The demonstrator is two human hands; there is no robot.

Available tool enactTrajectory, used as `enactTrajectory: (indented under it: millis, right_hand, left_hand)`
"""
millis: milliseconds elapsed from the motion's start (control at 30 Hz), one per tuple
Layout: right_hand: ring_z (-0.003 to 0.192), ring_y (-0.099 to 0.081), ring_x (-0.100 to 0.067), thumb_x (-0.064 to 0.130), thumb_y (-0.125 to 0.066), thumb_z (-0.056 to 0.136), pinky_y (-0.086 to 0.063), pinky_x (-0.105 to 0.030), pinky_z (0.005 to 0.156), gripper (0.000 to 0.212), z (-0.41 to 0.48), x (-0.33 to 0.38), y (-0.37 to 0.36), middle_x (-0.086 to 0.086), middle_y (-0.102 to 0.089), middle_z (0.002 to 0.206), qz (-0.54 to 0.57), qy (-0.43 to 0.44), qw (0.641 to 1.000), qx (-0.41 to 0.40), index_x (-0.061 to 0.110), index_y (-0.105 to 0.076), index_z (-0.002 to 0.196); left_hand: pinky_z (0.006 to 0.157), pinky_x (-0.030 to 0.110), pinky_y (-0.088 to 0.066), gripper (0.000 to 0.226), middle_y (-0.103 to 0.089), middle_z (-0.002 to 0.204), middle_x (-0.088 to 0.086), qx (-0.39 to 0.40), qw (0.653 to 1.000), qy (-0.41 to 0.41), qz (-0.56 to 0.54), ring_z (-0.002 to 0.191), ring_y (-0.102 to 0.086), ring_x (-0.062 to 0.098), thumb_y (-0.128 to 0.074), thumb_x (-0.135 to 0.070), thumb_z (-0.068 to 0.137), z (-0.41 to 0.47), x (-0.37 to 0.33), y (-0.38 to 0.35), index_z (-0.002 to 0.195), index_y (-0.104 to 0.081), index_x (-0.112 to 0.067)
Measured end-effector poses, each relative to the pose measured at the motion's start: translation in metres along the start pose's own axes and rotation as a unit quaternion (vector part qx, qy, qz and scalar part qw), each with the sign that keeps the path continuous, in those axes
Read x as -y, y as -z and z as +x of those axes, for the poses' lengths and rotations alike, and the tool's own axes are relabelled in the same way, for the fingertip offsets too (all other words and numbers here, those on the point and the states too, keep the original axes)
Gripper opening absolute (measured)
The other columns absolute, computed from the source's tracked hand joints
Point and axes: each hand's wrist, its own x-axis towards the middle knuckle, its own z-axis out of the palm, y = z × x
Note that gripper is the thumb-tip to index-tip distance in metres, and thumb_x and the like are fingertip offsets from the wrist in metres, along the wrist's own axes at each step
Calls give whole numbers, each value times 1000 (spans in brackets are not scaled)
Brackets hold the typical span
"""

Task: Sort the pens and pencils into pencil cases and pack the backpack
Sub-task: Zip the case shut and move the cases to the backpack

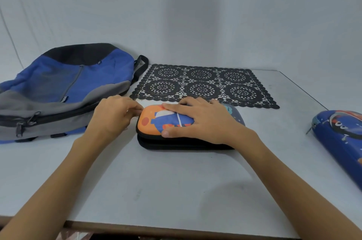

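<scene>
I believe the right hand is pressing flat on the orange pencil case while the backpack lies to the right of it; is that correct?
Not quite. The head view shows the backpack lying to the left of the orange pencil case, not the right. The right hand does press flat on it.

Nothing legible anywhere. On the backpack, left of the frame, a small dark tag with white lettering, too blurred to read. On the orange case, centre, and the blue case, right edge, cartoon prints only, without readable letters.
</scene>
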Motion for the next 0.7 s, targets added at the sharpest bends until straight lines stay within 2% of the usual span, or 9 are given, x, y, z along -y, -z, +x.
enactTrajectory:
  millis: [100,267,333,400,467,500,600,700]
  right_hand:
    - [122,-35,-6,87,-34,71,-25,-47,107,75,0,1,1,20,-38,135,3,-3,1000,5,61,-23,139]
    - [123,-35,-8,86,-35,72,-24,-47,106,73,2,1,2,19,-39,135,9,-8,1000,13,60,-23,140]
    - [124,-35,-8,85,-36,73,-24,-47,107,73,1,1,2,19,-39,135,7,-6,1000,9,60,-23,140]
    - [125,-35,-9,85,-35,74,-24,-47,106,72,1,1,2,18,-39,136,3,-5,1000,7,59,-23,140]
    - [125,-36,-9,85,-35,74,-24,-47,107,73,0,2,1,17,-39,136,1,-3,1000,2,59,-23,140]
    - [124,-36,-9,85,-35,74,-24,-47,107,73,0,2,1,17,-40,135,0,-3,1000,-1,59,-24,140]
    - [123,-36,-8,85,-36,74,-24,-47,107,72,-1,2,0,17,-41,134,0,-3,1000,-5,58,-25,140]
    - [122,-36,-9,84,-37,75,-24,-47,106,71,-1,2,0,17,-40,134,-4,-3,1000,-5,58,-25,140]
  left_hand:
    - [64,33,-43,13,-73,81,-4,-2,1000,19,-21,78,-64,23,-73,-10,82,-8,-2,6,86,-78,-21]
    - [69,39,-51,12,-73,79,-6,12,999,42,-29,76,-66,21,-75,-8,80,-26,-9,19,84,-77,-19]
    - [70,38,-51,11,-69,72,-14,12,997,64,-36,72,-65,17,-75,-11,80,-38,-14,25,80,-75,-22]
    - [69,31,-49,17,-64,65,-23,27,993,96,-64,68,-62,5,-75,-13,81,-53,-20,30,76,-70,-28]
    - [64,17,-43,23,-64,66,-23,43,989,105,-92,70,-61,0,-74,-12,81,-69,-30,35,75,-65,-33]
    - [62,15,-40,23,-65,66,-21,46,988,111,-97,75,-60,-2,-73,-14,81,-75,-34,36,74,-64,-34]
    - [61,17,-38,20,-65,68,-19,36,983,145,-109,81,-58,-5,-73,-19,81,-89,-53,40,75,-63,-36]
    - [62,12,-38,18,-66,75,-23,31,979,146,-136,77,-60,-1,-75,-20,79,-94,-77,35,74,-64,-33]
